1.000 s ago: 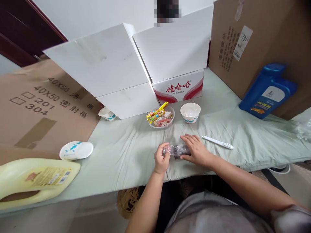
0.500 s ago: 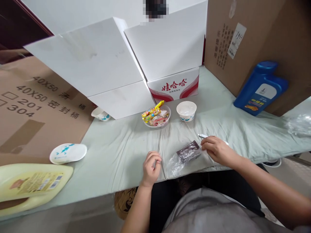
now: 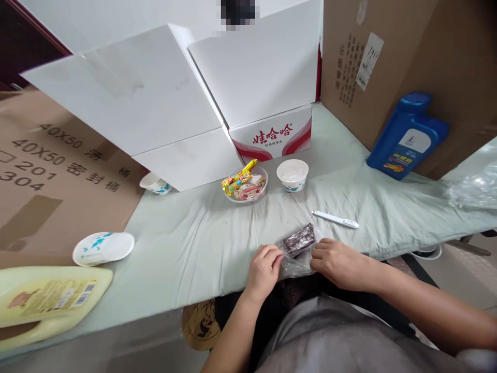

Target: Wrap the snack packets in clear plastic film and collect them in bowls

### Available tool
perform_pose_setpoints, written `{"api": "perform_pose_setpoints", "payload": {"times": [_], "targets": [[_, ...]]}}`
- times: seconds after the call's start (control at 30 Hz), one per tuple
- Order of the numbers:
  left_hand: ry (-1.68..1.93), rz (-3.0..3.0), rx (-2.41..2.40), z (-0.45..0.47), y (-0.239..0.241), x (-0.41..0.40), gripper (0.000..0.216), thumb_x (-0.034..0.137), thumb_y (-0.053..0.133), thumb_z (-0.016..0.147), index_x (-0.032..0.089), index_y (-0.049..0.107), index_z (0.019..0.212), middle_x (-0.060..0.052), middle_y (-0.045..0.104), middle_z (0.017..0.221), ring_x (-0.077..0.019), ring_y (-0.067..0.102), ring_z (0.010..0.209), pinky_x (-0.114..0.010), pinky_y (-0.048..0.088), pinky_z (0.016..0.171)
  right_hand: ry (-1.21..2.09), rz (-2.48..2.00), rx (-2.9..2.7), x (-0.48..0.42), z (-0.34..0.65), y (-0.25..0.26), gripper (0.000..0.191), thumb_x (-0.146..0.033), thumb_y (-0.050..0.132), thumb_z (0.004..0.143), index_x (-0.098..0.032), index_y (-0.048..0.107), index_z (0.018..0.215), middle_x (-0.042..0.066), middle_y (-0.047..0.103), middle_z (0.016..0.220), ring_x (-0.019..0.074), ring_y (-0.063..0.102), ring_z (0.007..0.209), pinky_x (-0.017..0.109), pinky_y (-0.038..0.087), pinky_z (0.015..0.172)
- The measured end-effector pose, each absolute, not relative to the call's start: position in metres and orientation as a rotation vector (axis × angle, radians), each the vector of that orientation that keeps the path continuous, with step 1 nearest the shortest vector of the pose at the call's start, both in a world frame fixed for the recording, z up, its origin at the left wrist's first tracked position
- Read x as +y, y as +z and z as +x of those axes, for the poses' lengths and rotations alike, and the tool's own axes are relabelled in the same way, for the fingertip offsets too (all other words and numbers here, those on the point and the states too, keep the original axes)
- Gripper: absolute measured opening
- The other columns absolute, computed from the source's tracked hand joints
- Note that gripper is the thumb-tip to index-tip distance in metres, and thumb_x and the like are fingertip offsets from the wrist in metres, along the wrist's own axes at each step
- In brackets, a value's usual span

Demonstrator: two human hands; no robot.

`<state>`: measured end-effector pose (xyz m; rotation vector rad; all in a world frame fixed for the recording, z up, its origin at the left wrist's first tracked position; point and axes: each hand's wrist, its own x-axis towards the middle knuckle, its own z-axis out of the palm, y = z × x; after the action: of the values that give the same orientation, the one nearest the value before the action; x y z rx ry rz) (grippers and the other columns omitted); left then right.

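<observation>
A dark brown block (image 3: 298,240) lies near the table's front edge inside a clear plastic bag (image 3: 292,266). My left hand (image 3: 264,269) pinches the bag at its left side, fingertips close to the block. On the other side, my right hand (image 3: 336,265) has its fingers curled onto the bag's right edge. Part of the plastic is hidden behind both hands. Just beyond my right hand rests a slim white pen-shaped tool (image 3: 335,219); I cannot tell its exact kind.
A clear bowl of wrapped snacks (image 3: 245,187) and a white paper bowl (image 3: 292,175) stand farther back, before white boxes (image 3: 272,135). To the right is a blue bottle (image 3: 406,140). At left are a tipped paper cup (image 3: 104,248) and a yellow jug (image 3: 50,298).
My left hand has moved right and taken hold of the bag. My right hand has come down and left, away from the white tool, onto the bag's right edge. The view has shifted slightly.
</observation>
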<state>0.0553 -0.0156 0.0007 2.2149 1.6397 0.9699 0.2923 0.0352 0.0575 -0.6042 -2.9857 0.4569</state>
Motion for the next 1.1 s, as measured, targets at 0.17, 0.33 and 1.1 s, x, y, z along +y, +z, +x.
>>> {"api": "perform_pose_setpoints", "payload": {"times": [0.17,0.33,1.1], "targets": [[1.256,1.970,1.919,0.037,0.007,0.001,0.008,0.020,0.053,0.090,0.019,0.061,0.090,-0.002,0.064,0.080,-0.0137,0.061,0.069,-0.025,0.051,0.063,0.499,-0.738,-3.080,0.027,0.297,0.058,0.017,-0.008,0.047,0.083,-0.016,0.062,0.086,0.007,0.063,0.085,0.0161,0.058,0.072,0.027,0.037,0.062],[1.616,2.222,1.928,0.057,0.030,-0.005,0.016,0.012,0.055,0.086,0.018,0.059,0.100,-0.008,0.061,0.094,-0.0191,0.060,0.086,-0.032,0.051,0.074,0.453,-0.884,-3.057,0.019,0.286,0.056,0.025,-0.003,0.046,0.078,-0.016,0.061,0.092,0.007,0.063,0.094,0.0138,0.059,0.065,0.027,0.032,0.052],[0.910,2.443,1.688,0.076,-0.012,-0.004,0.049,0.017,0.056,0.082,0.022,0.049,0.130,-0.012,0.056,0.125,-0.0284,0.054,0.114,-0.049,0.046,0.098,0.227,-0.880,-2.935,0.031,0.263,0.046,0.021,-0.011,0.045,0.091,-0.014,0.062,0.103,0.012,0.064,0.102,0.0196,0.062,0.080,0.030,0.047,0.067]]}}
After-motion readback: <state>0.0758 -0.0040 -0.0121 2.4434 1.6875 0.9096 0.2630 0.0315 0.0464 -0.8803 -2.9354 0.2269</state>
